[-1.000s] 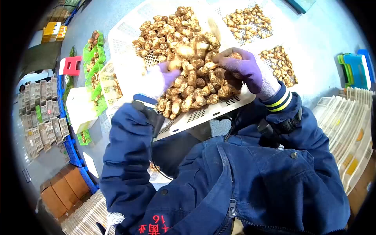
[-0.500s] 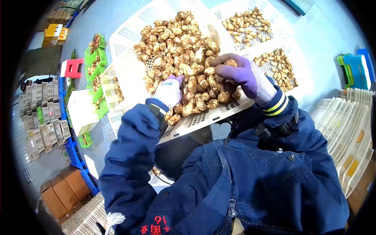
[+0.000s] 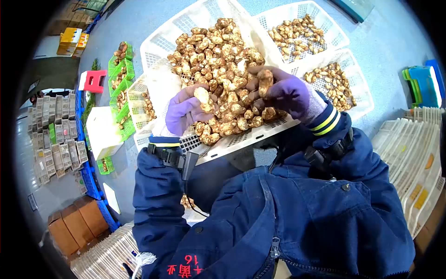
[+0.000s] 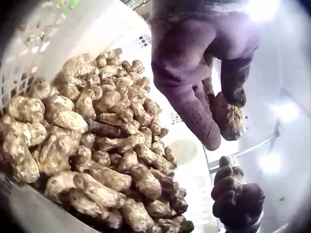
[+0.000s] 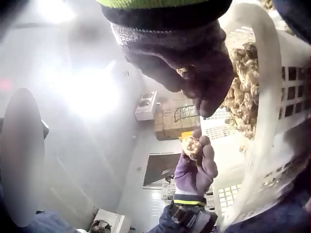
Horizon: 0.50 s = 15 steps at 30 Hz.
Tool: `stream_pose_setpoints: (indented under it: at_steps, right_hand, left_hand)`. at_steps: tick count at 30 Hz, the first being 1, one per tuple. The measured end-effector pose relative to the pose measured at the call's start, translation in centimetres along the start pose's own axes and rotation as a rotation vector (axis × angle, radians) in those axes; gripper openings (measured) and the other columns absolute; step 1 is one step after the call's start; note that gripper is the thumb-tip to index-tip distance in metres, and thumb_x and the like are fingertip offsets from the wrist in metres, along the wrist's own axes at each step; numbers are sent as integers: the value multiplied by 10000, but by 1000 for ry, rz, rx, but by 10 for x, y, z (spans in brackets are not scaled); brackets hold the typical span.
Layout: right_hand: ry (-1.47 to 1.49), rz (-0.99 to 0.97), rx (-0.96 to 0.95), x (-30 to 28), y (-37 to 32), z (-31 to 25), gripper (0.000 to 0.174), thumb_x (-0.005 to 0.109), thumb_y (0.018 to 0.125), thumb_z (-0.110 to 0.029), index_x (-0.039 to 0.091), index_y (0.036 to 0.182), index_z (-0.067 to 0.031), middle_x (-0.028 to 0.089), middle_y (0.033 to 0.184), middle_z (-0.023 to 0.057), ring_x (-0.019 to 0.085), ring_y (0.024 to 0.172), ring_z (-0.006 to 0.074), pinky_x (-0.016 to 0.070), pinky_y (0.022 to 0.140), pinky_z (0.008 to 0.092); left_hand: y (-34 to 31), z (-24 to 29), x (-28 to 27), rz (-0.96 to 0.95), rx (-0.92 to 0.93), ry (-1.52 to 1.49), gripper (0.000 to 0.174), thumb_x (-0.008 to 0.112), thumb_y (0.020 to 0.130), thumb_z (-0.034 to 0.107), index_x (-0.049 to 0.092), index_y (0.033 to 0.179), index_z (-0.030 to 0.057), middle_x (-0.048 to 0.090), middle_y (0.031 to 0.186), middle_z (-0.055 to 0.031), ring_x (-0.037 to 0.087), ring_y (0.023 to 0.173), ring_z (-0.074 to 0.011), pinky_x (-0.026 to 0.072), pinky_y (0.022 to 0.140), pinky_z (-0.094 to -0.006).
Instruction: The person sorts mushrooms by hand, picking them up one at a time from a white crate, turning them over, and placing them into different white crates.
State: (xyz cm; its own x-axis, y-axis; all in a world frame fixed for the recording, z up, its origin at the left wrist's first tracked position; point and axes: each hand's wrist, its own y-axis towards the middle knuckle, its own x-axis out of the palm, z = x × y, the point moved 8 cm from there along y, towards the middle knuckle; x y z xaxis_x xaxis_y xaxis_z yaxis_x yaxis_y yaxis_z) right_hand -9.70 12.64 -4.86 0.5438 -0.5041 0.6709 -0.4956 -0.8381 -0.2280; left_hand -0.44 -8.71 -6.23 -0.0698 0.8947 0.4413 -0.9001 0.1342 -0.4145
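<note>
A heap of stubby brown-and-cream mushrooms point(image 3: 213, 51) lies in a white slotted crate point(image 3: 151, 49) in front of the person. My left hand point(image 3: 182, 110), in a purple glove, pinches a pale mushroom point(image 3: 203, 97) above the heap's left side. The left wrist view shows this mushroom point(image 4: 228, 119) between thumb and fingers. On the other side, my gloved right hand point(image 3: 295, 97) holds a browner, longer mushroom point(image 3: 265, 83) upright over the heap. In the right wrist view the right hand point(image 5: 189, 77) mostly covers what it holds.
Two white crates with smaller mushrooms point(image 3: 295, 37) stand beyond the heap at right. Green baskets point(image 3: 121, 83) line the left, near a white box point(image 3: 103, 130) and a red stool point(image 3: 93, 81). Stacked white crates point(image 3: 409, 162) stand at far right.
My left hand has come out of the heap, moved left and lifted, now pinching a pale mushroom. The right hand keeps its mushroom, now turned more upright to view.
</note>
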Motion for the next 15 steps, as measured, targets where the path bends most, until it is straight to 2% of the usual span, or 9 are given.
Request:
stream_pose_setpoints:
  at_steps: [1,4,5,6,9,10,12,14,15]
  right_hand:
    - [24,-24,35,8,0,4,566,520,807,-19,463,1369,12,590,1146,152,629,1047,258,562,924,390]
    - [-54,-12,55,22,-1,7,521,614,847,-69,478,1337,40,592,1148,160,663,955,219,581,855,317]
    - [-75,-28,56,24,-1,8,516,635,856,-84,479,1331,45,596,1142,158,669,929,207,583,838,297]
    - [-244,-29,-46,24,4,5,512,664,872,-113,479,1314,68,639,1055,133,673,834,164,572,725,238]
    - [-196,53,70,16,-4,10,402,666,873,-100,552,1215,78,659,915,85,666,796,143,543,646,230]
    - [-300,39,62,10,-1,11,383,686,864,-118,571,1174,77,668,875,79,665,763,145,518,621,232]
    - [-342,20,7,11,-4,-4,368,690,859,-124,582,1154,67,672,892,94,671,768,161,540,659,253]
    - [-324,-46,-53,8,0,-14,466,624,896,-141,515,1296,71,634,1190,141,669,999,190,554,843,293]
    - [-207,35,-33,-4,9,-24,449,608,932,-210,523,1274,67,613,1247,156,660,1052,227,556,876,327]
  left_hand:
    - [-3,3,6,-32,41,-45,563,590,928,150,372,1426,3,569,1274,-211,617,1144,-366,585,879,-439]
    - [-6,9,24,-129,133,-151,627,572,962,189,268,1480,11,462,1394,-218,543,1233,-394,571,907,-474]
    - [-7,10,29,-130,158,-208,618,567,963,192,274,1478,17,473,1383,-218,545,1232,-389,573,908,-460]
    - [-9,10,37,-131,182,-266,609,563,964,196,281,1475,22,484,1372,-217,546,1230,-383,576,910,-446]
    - [-8,4,36,-70,246,-238,653,608,950,244,286,1466,8,537,1305,-213,606,1150,-343,594,878,-401]
    - [-7,1,31,-55,251,-198,668,623,941,248,288,1464,2,548,1289,-212,621,1125,-333,598,869,-392]
    - [-4,-2,31,-45,264,-214,711,672,907,252,308,1453,-23,577,1248,-211,663,1037,-309,610,839,-363]
    - [-3,-6,31,-91,269,-310,694,668,906,224,318,1452,-23,571,1263,-220,660,1049,-314,610,840,-368]
    - [-4,-8,31,-113,269,-357,686,666,905,210,323,1452,-24,567,1270,-224,658,1055,-316,611,840,-371]
